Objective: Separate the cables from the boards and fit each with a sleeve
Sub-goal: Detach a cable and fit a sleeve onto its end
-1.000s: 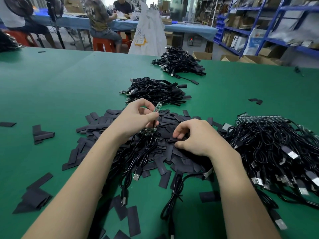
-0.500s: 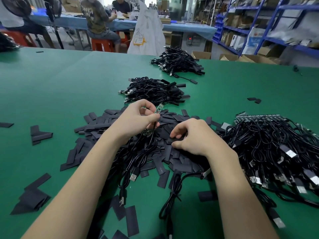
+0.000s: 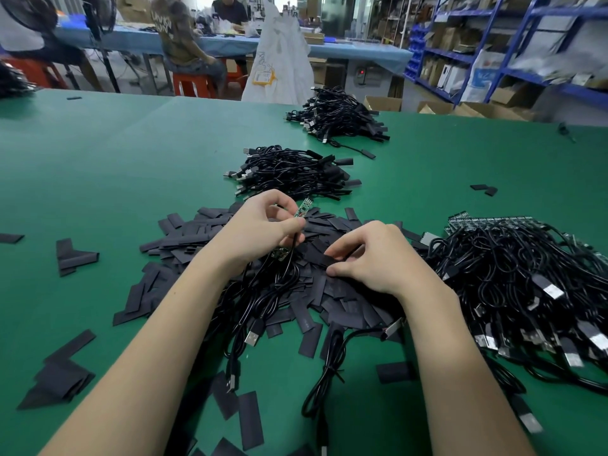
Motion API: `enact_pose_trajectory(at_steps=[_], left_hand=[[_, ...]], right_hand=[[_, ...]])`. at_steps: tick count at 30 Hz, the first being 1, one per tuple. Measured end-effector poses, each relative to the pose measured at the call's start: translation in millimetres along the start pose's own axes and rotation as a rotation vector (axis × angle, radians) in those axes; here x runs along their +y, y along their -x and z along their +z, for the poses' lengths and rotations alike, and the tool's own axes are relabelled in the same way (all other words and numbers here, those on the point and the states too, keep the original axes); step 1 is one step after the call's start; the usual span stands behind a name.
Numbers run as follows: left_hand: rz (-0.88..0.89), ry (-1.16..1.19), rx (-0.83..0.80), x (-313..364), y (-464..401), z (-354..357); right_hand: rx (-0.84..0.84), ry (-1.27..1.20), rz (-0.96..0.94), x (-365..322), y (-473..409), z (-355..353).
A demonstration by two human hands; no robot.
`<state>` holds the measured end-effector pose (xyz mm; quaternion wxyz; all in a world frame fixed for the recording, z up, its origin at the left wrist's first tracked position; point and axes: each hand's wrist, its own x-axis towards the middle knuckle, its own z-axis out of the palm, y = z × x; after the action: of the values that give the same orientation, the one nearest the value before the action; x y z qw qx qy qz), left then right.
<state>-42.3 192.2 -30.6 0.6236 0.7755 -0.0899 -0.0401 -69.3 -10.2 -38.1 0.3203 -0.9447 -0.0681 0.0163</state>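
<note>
My left hand (image 3: 260,230) pinches a small green circuit board (image 3: 302,209) that sticks up past its fingers, and several black USB cables (image 3: 263,301) hang down from that hand onto the table. Just to the right, my right hand (image 3: 368,258) pinches a flat black sleeve (image 3: 320,256) on top of the pile of sleeves (image 3: 332,291) in the middle of the green table. A big tangle of cables still joined to boards (image 3: 513,291) lies at the right.
Two heaps of black cables (image 3: 292,172) (image 3: 339,115) lie farther back on the green table (image 3: 115,166). Loose sleeves (image 3: 74,256) are scattered at the left. People sit at a blue table behind, beside a white bag (image 3: 279,60). Blue shelves stand at the right.
My right hand's fingers have closed on a sleeve at the top of the pile. My left hand has kept the board and cables almost still.
</note>
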Motion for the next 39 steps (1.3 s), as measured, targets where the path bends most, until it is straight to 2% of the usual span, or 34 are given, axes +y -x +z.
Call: enact_pose_trajectory(at_steps=[14,21,27,39], left_hand=[[0.005,0.012,-0.007,0,-1,1],[0.009,0.002,-0.013,-3,-3,2],[0.008,-0.006,-0.02,-3,-3,3],[0.011,-0.01,-0.032,-2,-2,1]], right_hand=[[0.029,-0.02,-0.028,2,-1,1],[-0.037,0.162,0.012,-8,2,5],[-0.014,0.224,0.01,-11,1,10],[0.097,-0.038,-0.036,4,1,-7]])
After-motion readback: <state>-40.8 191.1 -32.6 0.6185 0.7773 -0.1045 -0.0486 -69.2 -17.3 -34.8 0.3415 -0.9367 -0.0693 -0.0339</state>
